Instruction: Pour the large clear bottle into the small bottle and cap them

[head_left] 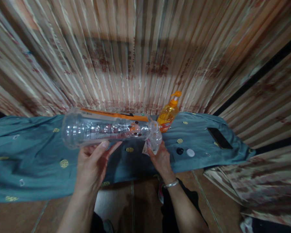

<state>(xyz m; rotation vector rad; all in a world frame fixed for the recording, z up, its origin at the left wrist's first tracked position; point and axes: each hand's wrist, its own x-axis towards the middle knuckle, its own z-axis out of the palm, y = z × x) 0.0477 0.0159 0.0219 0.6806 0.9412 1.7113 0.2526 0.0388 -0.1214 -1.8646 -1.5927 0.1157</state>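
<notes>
A large clear plastic bottle with an orange-edged label lies sideways in the air above the cloth-covered surface, its mouth to the right. My left hand supports it from below, thumb and fingers closed on its side. At the bottle's mouth, my right hand grips a small clear plastic piece, which looks like a cup or small bottle; its exact shape is hard to make out. The two clear objects meet or overlap there. A silver bangle circles my right wrist.
An orange pump bottle stands behind my right hand. On the teal cloth lie a black cap, a white round lid and a dark phone. Pleated curtains hang behind.
</notes>
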